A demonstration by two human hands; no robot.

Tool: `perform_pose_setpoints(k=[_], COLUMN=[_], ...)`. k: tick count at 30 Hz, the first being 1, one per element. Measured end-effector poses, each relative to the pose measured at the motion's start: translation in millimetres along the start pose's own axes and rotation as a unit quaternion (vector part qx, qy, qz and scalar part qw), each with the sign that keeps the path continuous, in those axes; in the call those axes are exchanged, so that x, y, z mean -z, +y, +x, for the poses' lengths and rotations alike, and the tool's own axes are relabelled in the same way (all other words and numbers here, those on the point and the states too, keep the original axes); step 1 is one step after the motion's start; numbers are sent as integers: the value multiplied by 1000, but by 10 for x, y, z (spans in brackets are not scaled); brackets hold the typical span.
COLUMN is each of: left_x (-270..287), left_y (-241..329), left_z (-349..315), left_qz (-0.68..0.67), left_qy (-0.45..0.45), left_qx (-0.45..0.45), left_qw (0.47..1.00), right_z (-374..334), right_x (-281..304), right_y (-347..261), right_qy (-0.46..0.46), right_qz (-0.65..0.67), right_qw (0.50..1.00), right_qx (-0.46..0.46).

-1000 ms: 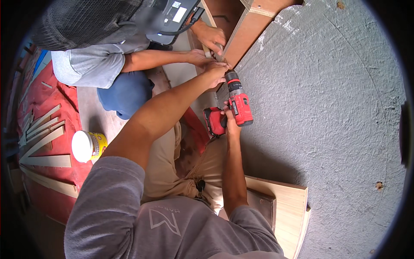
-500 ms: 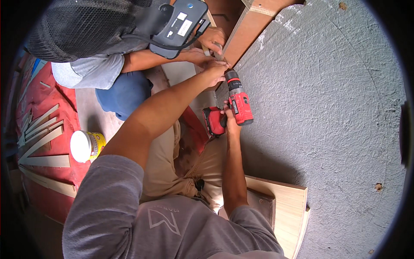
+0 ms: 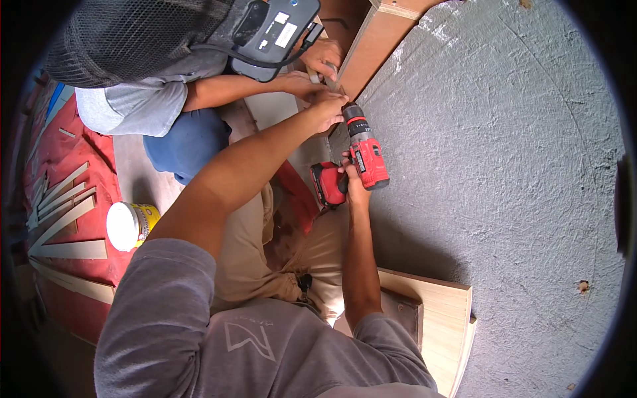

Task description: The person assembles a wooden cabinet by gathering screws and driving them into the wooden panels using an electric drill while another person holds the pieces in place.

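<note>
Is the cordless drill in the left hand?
No, the right hand grips the red-and-black cordless drill, while the left hand is near its chuck.

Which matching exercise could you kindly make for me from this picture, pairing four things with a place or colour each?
Things:
1. Drill
2. Bucket
3. Wall
4. Wood strips

Places or colours:
A. Rough and grey
B. Spread on the red sheet
C. In the wearer's right hand
D. White and yellow

Pairs: 1-C, 2-D, 3-A, 4-B.
</note>
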State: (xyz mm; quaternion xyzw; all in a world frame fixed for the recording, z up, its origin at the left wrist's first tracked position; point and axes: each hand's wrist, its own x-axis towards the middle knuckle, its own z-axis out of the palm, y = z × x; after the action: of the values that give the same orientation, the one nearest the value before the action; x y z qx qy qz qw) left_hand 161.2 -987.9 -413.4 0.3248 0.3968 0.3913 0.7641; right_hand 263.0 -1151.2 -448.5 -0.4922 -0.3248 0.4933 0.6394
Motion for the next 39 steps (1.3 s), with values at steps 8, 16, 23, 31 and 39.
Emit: perform_pose_setpoints(k=[8, 16, 23, 31, 39], left_x=[-240, -227, -225, -230, -218], left_y=[123, 125, 128, 112, 94], left_z=[-287, -289, -315, -299, -258], left_qz=[37, 38, 36, 48, 49], left_qy=[-73, -104, -108, -99, -92], left_qx=[122, 109, 110, 115, 117], left_qw=[989, 988, 987, 987, 988], right_z=[-3, 8, -3, 24, 17], right_x=[109, 83, 86, 93, 93], right_y=[2, -37, -37, 31, 41], right_qy=[-21, -22, -28, -37, -18], right_qz=[-71, -49, -52, -83, -84], right_qw=[997, 998, 998, 995, 996], right_qx=[9, 15, 19, 38, 21])
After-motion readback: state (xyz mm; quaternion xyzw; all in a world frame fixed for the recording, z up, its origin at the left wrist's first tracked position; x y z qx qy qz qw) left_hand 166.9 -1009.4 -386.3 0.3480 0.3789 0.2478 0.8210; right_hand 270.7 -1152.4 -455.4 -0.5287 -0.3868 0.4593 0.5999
